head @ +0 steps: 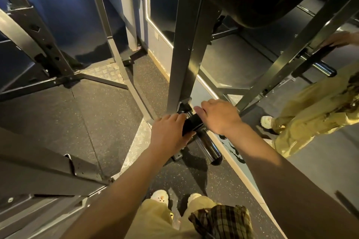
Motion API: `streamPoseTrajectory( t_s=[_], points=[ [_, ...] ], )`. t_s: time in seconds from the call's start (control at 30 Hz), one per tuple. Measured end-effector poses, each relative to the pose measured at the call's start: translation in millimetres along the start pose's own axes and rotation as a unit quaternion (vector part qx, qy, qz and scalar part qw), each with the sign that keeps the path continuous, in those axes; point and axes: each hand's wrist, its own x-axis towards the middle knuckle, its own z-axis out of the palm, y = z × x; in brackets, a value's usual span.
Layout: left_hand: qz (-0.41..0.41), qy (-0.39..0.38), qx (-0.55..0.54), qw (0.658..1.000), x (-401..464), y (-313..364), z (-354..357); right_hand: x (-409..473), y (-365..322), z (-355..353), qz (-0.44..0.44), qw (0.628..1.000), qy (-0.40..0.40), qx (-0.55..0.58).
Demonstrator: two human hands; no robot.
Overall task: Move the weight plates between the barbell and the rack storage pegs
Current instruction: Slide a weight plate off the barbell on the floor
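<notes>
We stand at the rack upright (181, 60). Low on it, a storage peg (208, 146) carries a small black weight plate (192, 123), seen edge-on. Our left hand (169, 134) and right hand (218, 116) curl around its opposite edges, gripping it between them.

black weight plate (192, 123), chrome peg (208, 146), khaki trousers (155, 219), speckled grey floor (108, 103)

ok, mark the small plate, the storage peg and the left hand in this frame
small plate (192, 123), head view, on its black rim between the hands.
storage peg (208, 146), head view, on the bare chrome shaft.
left hand (167, 134), head view, on the back of the hand.
</notes>
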Motion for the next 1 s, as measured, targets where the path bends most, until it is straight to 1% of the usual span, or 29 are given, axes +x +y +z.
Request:
streamPoseTrajectory(
  t_s=[0.03,0.1,0.2,0.27,0.3,0.33,0.4,0.43,0.5,0.57,0.63,0.7,0.73,0.77,0.8,0.83,0.9,0.97,1.0],
  points=[
    [0.0,0.001,-0.001,1.0,-1.6,2.6,2.4,-0.3,-3.6,-1.0,0.002,1.0,0.001,-0.016],
    [-0.014,-0.014,-0.035,0.999,-9.6,0.9,9.8,-1.2,-8.8,-1.1,0.006,0.999,0.003,-0.043],
    [-0.037,0.002,-0.079,0.996,-23.3,-6.0,22.6,-3.5,-16.2,0.6,-0.023,0.997,0.022,-0.065],
    [-0.06,-0.002,-0.092,0.994,-34.1,-11.3,30.8,-4.6,-17.5,1.0,-0.061,0.997,0.035,-0.024],
    [-0.072,-0.011,-0.099,0.992,-39.2,-14.6,34.7,-4.2,-14.9,0.2,-0.067,0.997,0.029,0.018],
    [-0.086,-0.022,-0.11,0.99,-43.1,-18.8,39.0,-1.4,-8.6,1.0,-0.059,0.995,0.021,0.072],
    [-0.119,-0.045,-0.136,0.982,-51.0,-25.4,47.4,5.8,13.5,8.8,-0.009,0.987,0.014,0.162],
    [-0.133,-0.055,-0.142,0.979,-53.9,-27.6,51.8,9.6,26.3,12.2,0.022,0.982,0.007,0.185],
    [-0.157,-0.079,-0.136,0.975,-58.5,-29.3,62.1,12.7,47.4,17.5,0.082,0.973,-0.034,0.213],
    [-0.184,-0.098,-0.147,0.967,-61.9,-28.3,71.7,11.0,56.3,23.0,0.12,0.952,-0.078,0.27],
    [-0.206,-0.113,-0.168,0.957,-62.5,-26.4,77.4,8.9,55.8,29.9,0.132,0.94,-0.068,0.309],
    [-0.218,-0.145,-0.202,0.944,-58.9,-28.7,75.8,8.0,50.8,37.0,0.131,0.948,-0.027,0.29],
    [-0.222,-0.174,-0.233,0.931,-54.5,-31.4,69.2,7.5,47.0,38.4,0.127,0.955,-0.014,0.267],
    [-0.217,-0.207,-0.267,0.916,-48.1,-33.5,59.4,7.4,44.1,38.8,0.119,0.964,-0.009,0.236],
    [-0.197,-0.227,-0.281,0.912,-39.3,-33.3,46.4,7.2,41.4,37.5,0.107,0.974,-0.007,0.2],
    [-0.169,-0.224,-0.268,0.922,-29.3,-30.0,32.5,6.1,38.1,35.3,0.095,0.982,-0.004,0.164],
    [-0.121,-0.153,-0.211,0.958,-7.3,-18.4,8.5,1.6,28.8,29.5,0.081,0.99,0.015,0.117],
    [-0.083,-0.097,-0.146,0.981,11.7,-1.9,-3.3,-4.0,18.7,25.5,0.079,0.993,0.034,0.081],
    [-0.059,-0.085,-0.108,0.989,17.0,6.0,-5.7,-6.9,12.9,23.3,0.075,0.995,0.043,0.055]
  ],
)
